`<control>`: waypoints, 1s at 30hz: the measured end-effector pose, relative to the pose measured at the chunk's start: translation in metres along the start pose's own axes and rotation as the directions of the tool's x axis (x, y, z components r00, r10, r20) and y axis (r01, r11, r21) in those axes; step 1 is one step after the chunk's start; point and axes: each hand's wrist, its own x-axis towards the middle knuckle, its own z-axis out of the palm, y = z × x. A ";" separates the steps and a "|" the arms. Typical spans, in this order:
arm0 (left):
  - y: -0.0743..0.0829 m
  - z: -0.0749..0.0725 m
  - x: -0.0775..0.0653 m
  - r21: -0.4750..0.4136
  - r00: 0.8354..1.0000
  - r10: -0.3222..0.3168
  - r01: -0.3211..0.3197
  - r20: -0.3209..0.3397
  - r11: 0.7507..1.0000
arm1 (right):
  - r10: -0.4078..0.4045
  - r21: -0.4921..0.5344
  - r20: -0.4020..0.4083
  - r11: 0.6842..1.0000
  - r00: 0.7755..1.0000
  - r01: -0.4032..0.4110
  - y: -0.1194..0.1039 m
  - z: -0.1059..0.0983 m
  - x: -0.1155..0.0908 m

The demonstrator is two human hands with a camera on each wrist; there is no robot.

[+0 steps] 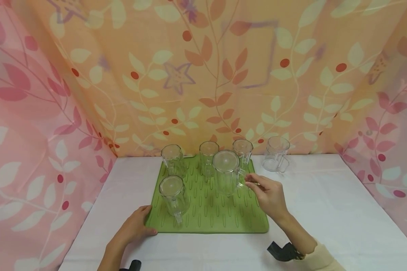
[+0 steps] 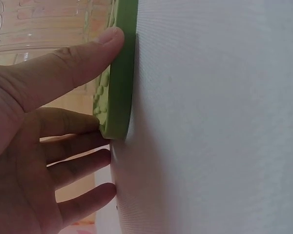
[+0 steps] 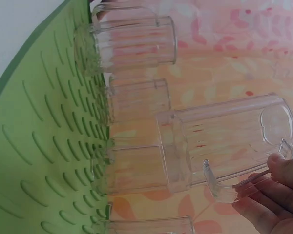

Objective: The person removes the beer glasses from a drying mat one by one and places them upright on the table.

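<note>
My right hand (image 1: 269,195) pinches the handle of a clear glass mug (image 1: 226,173), fingers and thumb around it in the right wrist view. This mug (image 3: 224,141) appears upside down and is held apart from the green ridged mat (image 1: 207,222), above its right half. My left hand (image 1: 133,227) rests at the mat's front left corner. Its thumb (image 2: 73,70) touches the mat's edge, and the other fingers lie fairly straight beside the corner. Nearest to it on the mat stands another glass mug (image 1: 174,197), base up, its handle towards the front.
Along the mat's back stand a left glass mug (image 1: 173,162), a middle one, partly behind the held mug, and a right mug (image 1: 243,148). One more mug (image 1: 276,154) stands off the mat, on the white tablecloth (image 1: 312,203). Patterned cloth (image 1: 207,75) encloses the back and sides.
</note>
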 end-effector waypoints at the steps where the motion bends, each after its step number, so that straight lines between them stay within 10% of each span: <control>1: 0.000 0.000 0.000 -0.001 1.000 0.000 0.000 0.000 1.000 | 0.003 0.004 0.001 1.000 1.000 -0.003 -0.001 -0.001 0.001; 30: -0.004 -0.003 -0.001 -0.013 1.000 0.009 -0.009 0.010 1.000 | 0.052 0.013 0.022 0.999 0.998 -0.053 -0.005 -0.003 0.006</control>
